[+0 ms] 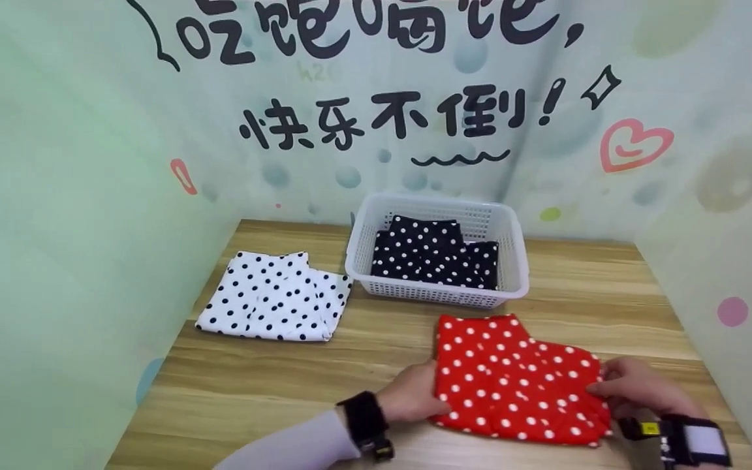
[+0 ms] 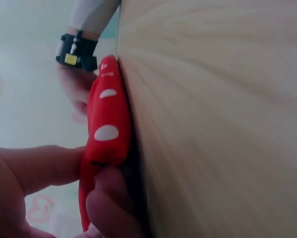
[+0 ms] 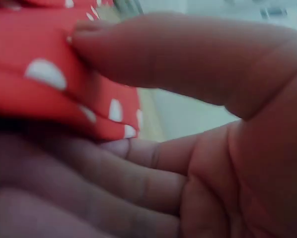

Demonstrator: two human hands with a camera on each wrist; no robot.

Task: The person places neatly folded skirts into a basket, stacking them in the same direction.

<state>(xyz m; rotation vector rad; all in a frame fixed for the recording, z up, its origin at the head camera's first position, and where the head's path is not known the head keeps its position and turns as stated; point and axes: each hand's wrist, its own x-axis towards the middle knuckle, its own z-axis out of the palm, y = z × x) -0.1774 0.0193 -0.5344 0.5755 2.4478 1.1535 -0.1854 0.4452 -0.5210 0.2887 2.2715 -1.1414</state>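
A folded red cloth with white dots (image 1: 513, 382), apparently a garment, lies at the front right of the table. At its left edge my left hand (image 1: 412, 391) grips the fold, thumb on top and fingers beneath. The left wrist view shows the red fold (image 2: 109, 119) pinched there, close to the tabletop. On the opposite edge my right hand (image 1: 643, 388) pinches the cloth; the right wrist view has the thumb (image 3: 138, 49) on top and the fingers (image 3: 113, 183) underneath.
Behind stands a white plastic basket (image 1: 438, 297) with a folded black white-dotted cloth (image 1: 422, 251) inside. A folded white cloth with black dots (image 1: 275, 297) lies on the wooden table (image 1: 271, 378), left of the basket. Printed fabric walls (image 1: 376, 170) enclose the table's back and sides.
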